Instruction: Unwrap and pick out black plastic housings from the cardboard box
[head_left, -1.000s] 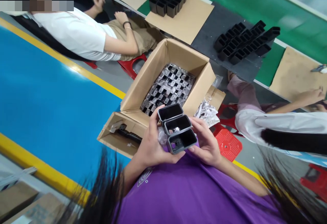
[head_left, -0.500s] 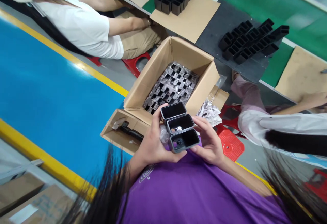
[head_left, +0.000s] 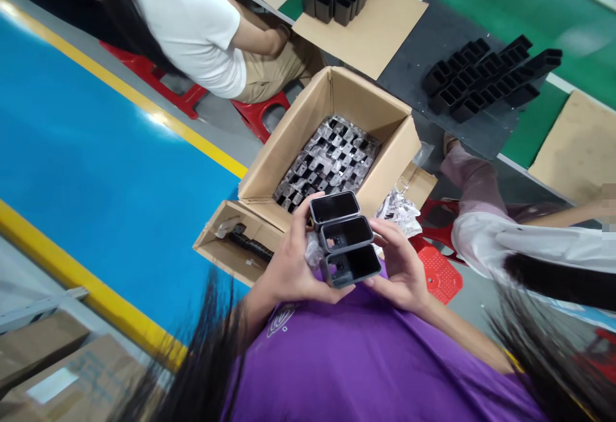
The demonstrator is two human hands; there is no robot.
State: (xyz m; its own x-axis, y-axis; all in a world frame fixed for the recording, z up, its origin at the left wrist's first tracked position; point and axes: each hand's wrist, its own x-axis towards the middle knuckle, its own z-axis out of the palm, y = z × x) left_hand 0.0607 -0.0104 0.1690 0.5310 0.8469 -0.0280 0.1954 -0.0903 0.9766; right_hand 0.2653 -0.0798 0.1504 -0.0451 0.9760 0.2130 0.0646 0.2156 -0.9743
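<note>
Three black rectangular hollow cases (head_left: 347,232), open ends up, sit in a stepped row in front of my purple shirt. My left hand (head_left: 296,265) is closed around their left side, thumb along the nearest case and fingers at the farthest one. A crumpled bit of clear plastic (head_left: 314,250) lies between that palm and the cases. On the other side, my right hand (head_left: 398,267) has its curled fingers and thumb against the right ends of the nearer two. Just beyond stands a cardboard box (head_left: 385,178) holding many similar black pieces in plastic wrap.
A smaller carton (head_left: 205,242) with a dark strip inside adjoins the big box at left. Black cases stand grouped on the workbench (head_left: 399,56). Co-workers sit at left (head_left: 192,31) and right (head_left: 486,236). A red stool (head_left: 440,274) is near my right arm.
The view has shifted a little, so the cases and both hands appear slightly farther right. The left co-worker's upper body has moved toward the bench. My hold on the cases looks the same.
</note>
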